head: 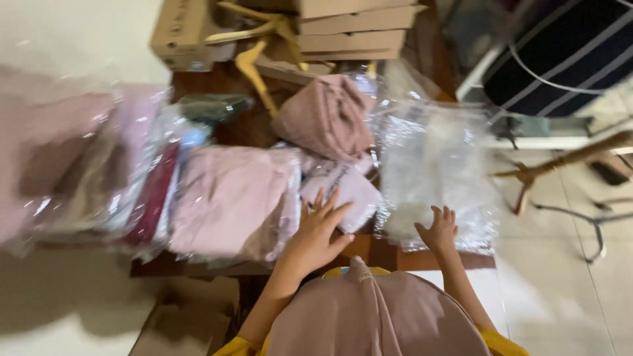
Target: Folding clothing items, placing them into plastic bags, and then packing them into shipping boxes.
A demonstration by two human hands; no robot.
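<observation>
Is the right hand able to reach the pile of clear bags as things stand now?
Probably yes: the right hand already rests open on the near edge of the clear bags, with nothing over them. The left hand lies apart, on a bagged pink cloth.

clear bagged pkgs [231, 198] (pink), brown boxes [356, 26]

The scene is seen from one head-worn camera, pointed steeply down and forward, close above the wooden table [422, 258]. The picture is blurred.
</observation>
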